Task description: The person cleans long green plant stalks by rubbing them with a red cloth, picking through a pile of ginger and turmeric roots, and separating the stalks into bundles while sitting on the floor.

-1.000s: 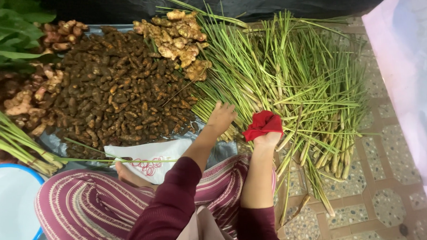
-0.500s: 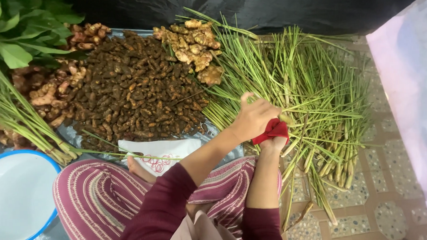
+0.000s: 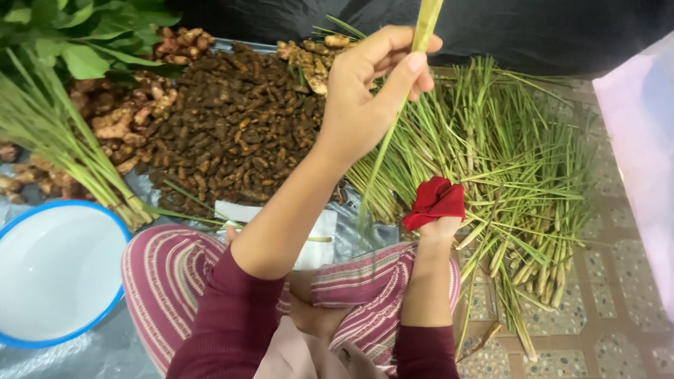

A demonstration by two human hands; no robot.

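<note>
Nearest us: striped lap, white bowl with blue rim (image 3: 24, 223) beside left knee.

Our right hand (image 3: 437, 227) low at near edge of lemongrass pile (image 3: 516, 176), fingers closed on red cloth (image 3: 436, 199); hand barely shifted.

Our left hand (image 3: 367, 99) now raised well above pile; half a second ago it lay down among stalks. Thumb and fingers clamped on single lemongrass stalk (image 3: 401, 112), pulled free, lower end trailing toward pile.

Beyond, left of pile: brown turmeric roots (image 3: 230, 133), ginger (image 3: 310, 60).

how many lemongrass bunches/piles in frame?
2: a bunch at left beside the white bowl, a big pile at right. Left hand lifts one stalk.
</note>
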